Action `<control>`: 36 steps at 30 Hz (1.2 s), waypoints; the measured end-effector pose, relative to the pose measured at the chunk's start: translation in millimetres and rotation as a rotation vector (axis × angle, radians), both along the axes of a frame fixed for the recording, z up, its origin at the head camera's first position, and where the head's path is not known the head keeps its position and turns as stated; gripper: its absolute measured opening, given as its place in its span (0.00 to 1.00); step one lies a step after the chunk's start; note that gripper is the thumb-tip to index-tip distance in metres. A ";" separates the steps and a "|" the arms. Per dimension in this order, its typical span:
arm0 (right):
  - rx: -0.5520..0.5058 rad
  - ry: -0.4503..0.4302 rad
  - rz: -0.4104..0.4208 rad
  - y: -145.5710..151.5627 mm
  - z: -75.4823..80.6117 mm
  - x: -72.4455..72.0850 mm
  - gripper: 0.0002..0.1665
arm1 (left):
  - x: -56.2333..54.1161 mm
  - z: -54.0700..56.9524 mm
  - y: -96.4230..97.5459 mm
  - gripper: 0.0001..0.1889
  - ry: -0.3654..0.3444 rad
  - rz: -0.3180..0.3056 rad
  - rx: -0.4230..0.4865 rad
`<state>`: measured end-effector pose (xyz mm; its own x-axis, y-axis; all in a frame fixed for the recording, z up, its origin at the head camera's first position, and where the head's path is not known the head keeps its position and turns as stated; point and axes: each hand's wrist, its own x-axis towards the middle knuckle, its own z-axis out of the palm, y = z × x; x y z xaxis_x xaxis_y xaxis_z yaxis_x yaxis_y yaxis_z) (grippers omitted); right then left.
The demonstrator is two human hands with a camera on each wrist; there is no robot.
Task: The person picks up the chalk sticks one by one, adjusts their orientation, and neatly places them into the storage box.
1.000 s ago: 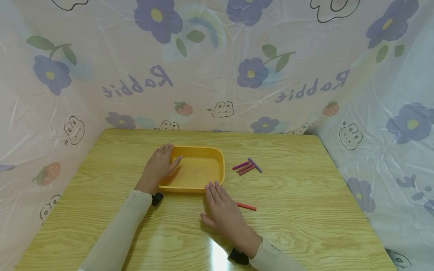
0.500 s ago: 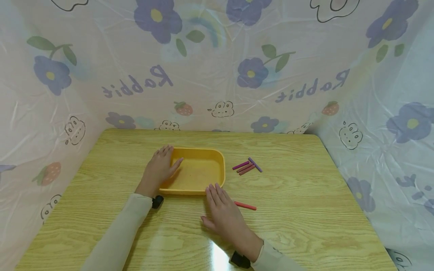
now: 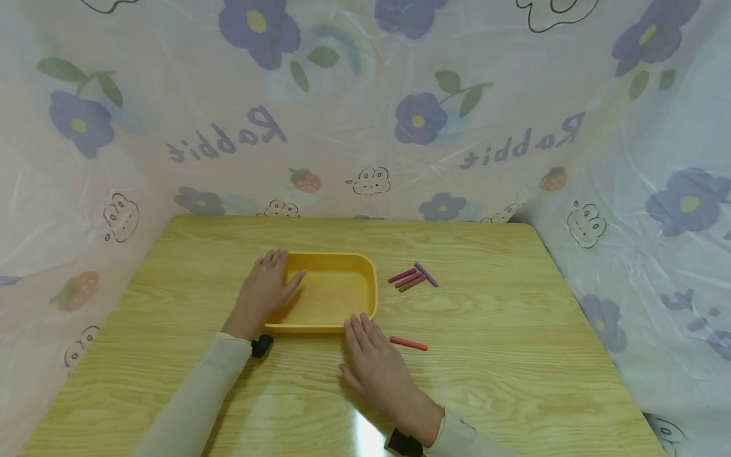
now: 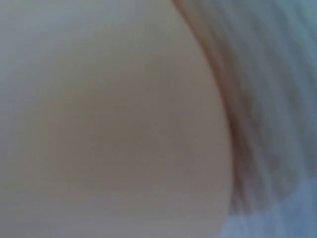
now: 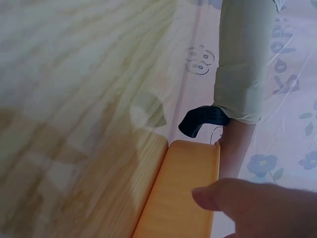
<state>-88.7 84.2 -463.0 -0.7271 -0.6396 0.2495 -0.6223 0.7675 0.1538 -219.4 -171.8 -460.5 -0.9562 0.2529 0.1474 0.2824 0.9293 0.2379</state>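
Observation:
A shallow yellow-orange plastic tray (image 3: 320,329) lies on the wooden table. My left hand (image 3: 264,291) holds its left side, with the fingers over the far left corner and the thumb reaching inside the wall. At the near right corner, the straight fingers of my right hand (image 3: 377,368) touch the wall; the thumb stands apart. In the right wrist view, the tray's near wall (image 5: 181,191) faces the right thumb (image 5: 205,197). The left wrist view is blurred, so hand contact cannot be told there.
Several thin purple and reddish-brown sticks (image 3: 412,280) lie right of the tray. A single red stick (image 3: 408,343) lies nearer, beside the right hand. Patterned sheets (image 3: 337,139) enclose the back and sides of the table (image 3: 502,304).
The tray has slid slightly toward me with both hands at its sides. More of the red stick shows beside the right hand. The head view has shifted a little.

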 end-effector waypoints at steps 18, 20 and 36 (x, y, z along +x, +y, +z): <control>-0.161 -0.237 0.081 13.0 10.9 -5.5 0.36 | 4.5 6.1 -3.9 0.32 0.023 -0.008 0.062; -0.238 -0.306 0.092 18.0 11.9 -6.9 0.35 | 4.0 7.5 -5.1 0.33 -0.001 -0.021 0.056; -0.502 -0.435 -0.145 80.1 25.1 -24.9 0.16 | 36.8 31.4 -28.7 0.45 -0.034 -0.051 0.106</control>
